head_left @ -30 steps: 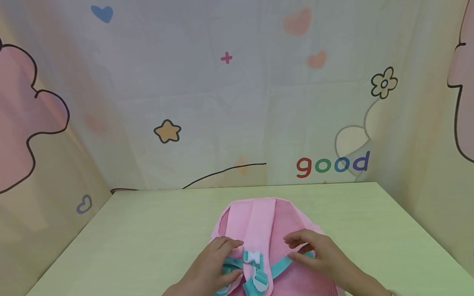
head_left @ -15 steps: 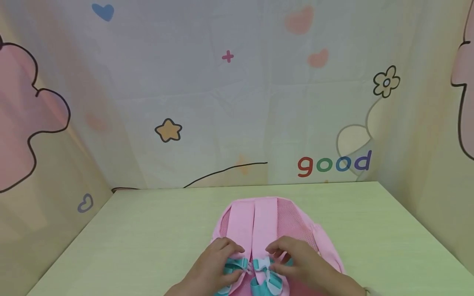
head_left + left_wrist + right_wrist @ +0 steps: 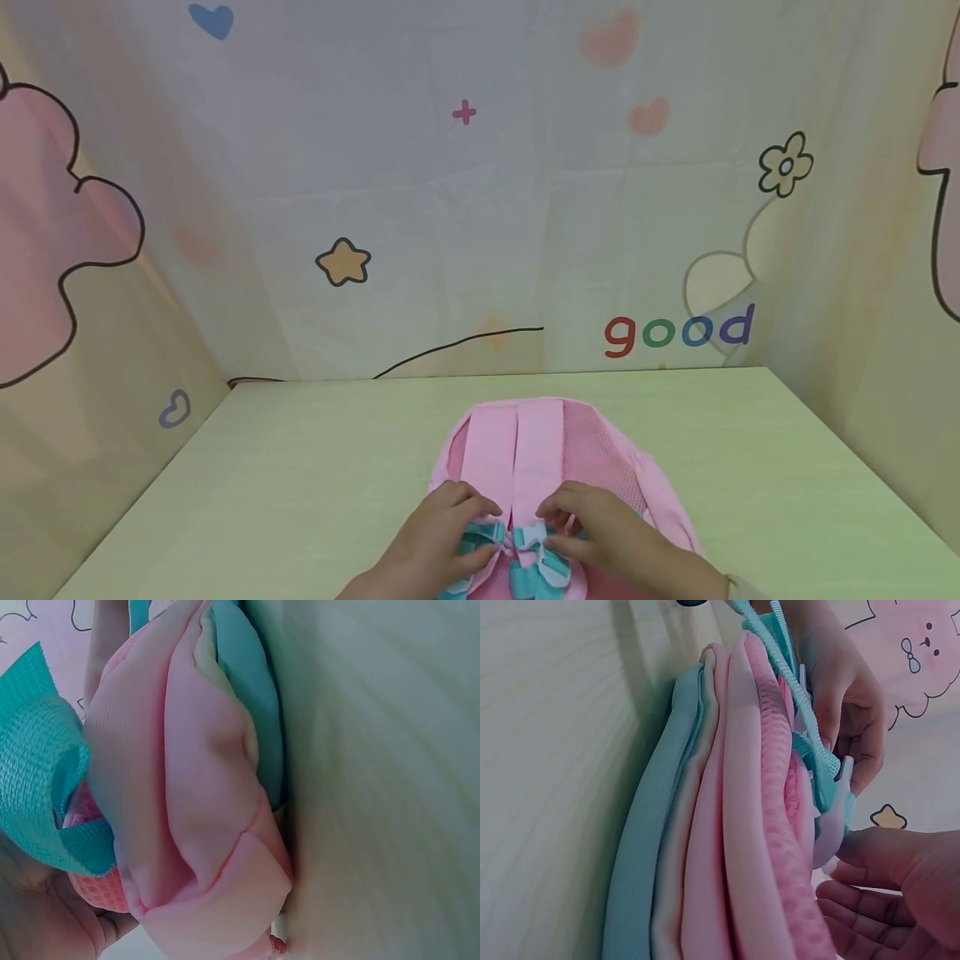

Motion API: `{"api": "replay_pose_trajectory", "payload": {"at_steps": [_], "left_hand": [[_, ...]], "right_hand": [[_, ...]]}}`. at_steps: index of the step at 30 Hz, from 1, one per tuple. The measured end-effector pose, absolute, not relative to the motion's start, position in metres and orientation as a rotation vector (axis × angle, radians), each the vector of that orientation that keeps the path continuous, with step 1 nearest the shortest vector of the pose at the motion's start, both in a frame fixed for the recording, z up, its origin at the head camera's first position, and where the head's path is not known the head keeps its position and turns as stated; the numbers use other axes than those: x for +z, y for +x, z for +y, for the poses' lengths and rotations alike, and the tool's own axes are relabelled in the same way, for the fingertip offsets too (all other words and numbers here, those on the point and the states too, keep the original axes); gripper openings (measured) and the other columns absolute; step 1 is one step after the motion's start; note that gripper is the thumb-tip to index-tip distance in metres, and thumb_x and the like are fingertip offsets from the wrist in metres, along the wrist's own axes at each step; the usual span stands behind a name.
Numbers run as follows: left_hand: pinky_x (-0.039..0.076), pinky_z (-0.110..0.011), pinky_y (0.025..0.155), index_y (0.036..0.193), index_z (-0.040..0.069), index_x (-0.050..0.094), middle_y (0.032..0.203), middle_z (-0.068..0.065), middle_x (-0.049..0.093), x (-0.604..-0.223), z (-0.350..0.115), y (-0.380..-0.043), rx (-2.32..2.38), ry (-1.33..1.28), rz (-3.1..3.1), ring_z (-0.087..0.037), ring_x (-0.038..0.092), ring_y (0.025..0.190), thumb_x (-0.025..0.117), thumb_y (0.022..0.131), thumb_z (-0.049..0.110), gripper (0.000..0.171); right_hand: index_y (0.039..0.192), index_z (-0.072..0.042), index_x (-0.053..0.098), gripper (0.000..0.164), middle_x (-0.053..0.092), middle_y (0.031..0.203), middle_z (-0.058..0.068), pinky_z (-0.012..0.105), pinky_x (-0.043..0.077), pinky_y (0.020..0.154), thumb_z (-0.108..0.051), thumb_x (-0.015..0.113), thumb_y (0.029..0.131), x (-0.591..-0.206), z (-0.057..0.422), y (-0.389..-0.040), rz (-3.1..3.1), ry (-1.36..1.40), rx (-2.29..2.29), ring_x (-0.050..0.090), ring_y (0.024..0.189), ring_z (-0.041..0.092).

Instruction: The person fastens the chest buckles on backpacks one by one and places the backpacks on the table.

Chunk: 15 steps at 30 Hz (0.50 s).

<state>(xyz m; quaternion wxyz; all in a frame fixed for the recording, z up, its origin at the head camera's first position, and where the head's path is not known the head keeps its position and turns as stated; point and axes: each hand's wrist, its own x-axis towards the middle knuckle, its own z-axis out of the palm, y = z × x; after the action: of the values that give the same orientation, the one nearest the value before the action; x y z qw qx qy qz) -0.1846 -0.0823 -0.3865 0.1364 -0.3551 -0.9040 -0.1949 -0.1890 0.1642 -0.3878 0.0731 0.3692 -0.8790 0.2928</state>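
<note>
A pink backpack [image 3: 600,450] lies on the table with its mesh back up and two padded straps side by side. My left hand [image 3: 435,542] holds the left strap [image 3: 487,458] at its teal webbing, thumb and fingers bent around it. At the right strap [image 3: 538,458], my right hand [image 3: 611,533] has thumb and fingers at the white buckle [image 3: 532,533]. In the right wrist view, the right thumb [image 3: 870,847] touches the pale buckle [image 3: 829,832]. A teal webbing loop [image 3: 45,772] stands up beside the backpack's side [image 3: 202,750] in the left wrist view.
The pale green table [image 3: 315,475] spreads to both sides of the backpack. Behind it hangs a light curtain [image 3: 390,167] printed with hearts, a star and the word "good". More printed curtain closes in the left and right sides.
A second ago the right strap overlapped the left; it now lies to its right. My right hand has moved left, to that strap's buckle. My left hand has hardly moved.
</note>
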Motion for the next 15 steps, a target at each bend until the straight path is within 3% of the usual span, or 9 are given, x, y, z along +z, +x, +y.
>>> {"api": "replay_pose_trajectory", "payload": {"at_steps": [15], "left_hand": [[0.047, -0.021, 0.082, 0.101, 0.019, 0.069, 0.093, 0.01, 0.059, -0.3837, -0.0795, -0.1858, -0.478, -1.0, -2.7, -0.007, 0.052, 0.091, 0.075, 0.081, 0.032, 0.024]], "right_hand": [[0.096, -0.009, 0.066, 0.011, 0.063, 0.082, -0.006, 0.016, 0.048, 0.064, -0.015, 0.068, 0.087, -0.3907, 0.1548, -0.1922, -2.587, 1.108, 0.814, 0.055, 0.073, -0.003]]}}
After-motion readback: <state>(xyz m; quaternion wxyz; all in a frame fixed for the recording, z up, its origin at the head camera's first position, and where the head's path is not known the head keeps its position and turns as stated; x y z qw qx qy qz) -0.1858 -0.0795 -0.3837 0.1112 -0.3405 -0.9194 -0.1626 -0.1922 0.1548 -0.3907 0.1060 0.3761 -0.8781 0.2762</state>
